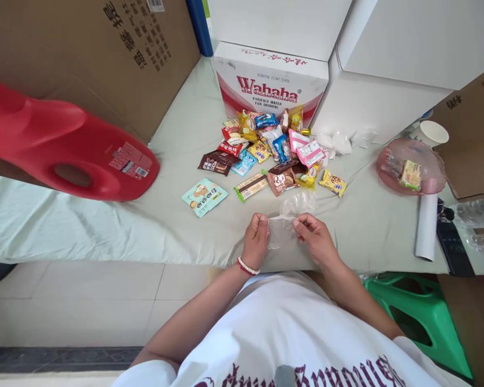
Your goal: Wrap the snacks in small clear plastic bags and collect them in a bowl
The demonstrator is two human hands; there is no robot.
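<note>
My left hand (256, 242), with a beaded bracelet at the wrist, pinches one side of a clear plastic bag (282, 228) near the table's front edge. The bag's other side is pinched by my right hand (313, 236), so its upper edge stretches between both hands. Beyond the bag lies a loose heap of wrapped snacks (262, 150) in many colours. A mint-green snack packet (205, 196) lies flat to the left of the heap. Closest to my right hand among the snacks is a small yellow biscuit packet (333, 183).
A white Wahaha carton (272, 80) stands behind the snacks. On the left is a big red jug (72, 150) before a brown cardboard box (92, 59). A pink bowl (391, 166), a paper cup (432, 132), a white roll (426, 228) and plastic bottles (478, 212) sit at the right; a green stool (423, 317) is below.
</note>
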